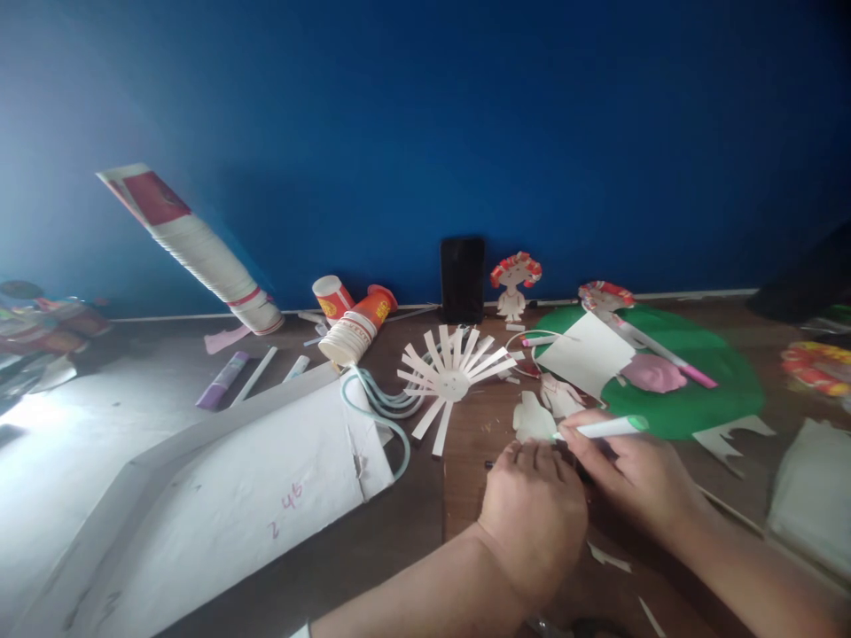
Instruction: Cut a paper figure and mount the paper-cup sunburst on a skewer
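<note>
My right hand [631, 474] is closed around a white felt-tip marker with a green end [612, 427]. The marker's tip points left and meets the edge of a small white paper cutout [533, 416]. My left hand [535, 501] lies palm down, fingers curled together at the lower edge of that cutout, pressing it to the table; the fingertips are partly hidden. Behind the cutout sits a pale paper figure piece [562, 396]. To the left is a paper cup cut into spread strips, with a drawn face [453, 385].
A paper doll with red curls [511, 288] stands by a black phone [463, 279] against the blue wall. Stacked paper cups [206, 257] lean at left, beyond a white box [253, 505]. A green disc [724, 363] bears a pink lump [655, 373] and a pink-ended marker [678, 361].
</note>
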Available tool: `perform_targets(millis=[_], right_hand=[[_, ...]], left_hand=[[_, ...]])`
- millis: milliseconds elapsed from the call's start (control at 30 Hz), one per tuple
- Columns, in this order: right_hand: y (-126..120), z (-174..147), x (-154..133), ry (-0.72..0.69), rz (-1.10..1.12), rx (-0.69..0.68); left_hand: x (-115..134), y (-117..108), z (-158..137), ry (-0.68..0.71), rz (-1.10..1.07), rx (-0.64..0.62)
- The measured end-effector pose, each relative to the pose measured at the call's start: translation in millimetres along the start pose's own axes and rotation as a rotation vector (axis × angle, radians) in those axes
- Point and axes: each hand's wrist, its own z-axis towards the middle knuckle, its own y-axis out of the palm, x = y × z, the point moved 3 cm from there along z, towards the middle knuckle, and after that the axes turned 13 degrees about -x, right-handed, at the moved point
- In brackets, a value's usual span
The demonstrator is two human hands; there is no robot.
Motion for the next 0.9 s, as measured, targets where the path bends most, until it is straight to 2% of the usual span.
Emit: perform_targets(millis=[167, 233, 533, 900], right_hand=[[-8.9, -0.9, -3.0, -0.041, -0.020, 0.161], [-10.3, -0.3, -3.0, -0.041, -0.031, 0.183], [-9.0, 2.7, -3.4, -0.043, -0.012, 0.154], [-6.6, 4.9, -5.1, -0.029, 0.041, 0.097]], left_hand=[[0.1, 0.5, 0.0, -0.030, -0.020, 0.008], [0.5, 1.9, -0.5, -0.040, -0.020, 0.005], [1.2, 1.9, -4.5, -0.059, -0.015, 0.066], [3.8, 2.0, -5.4, -0.062, 0.020, 0.065]])
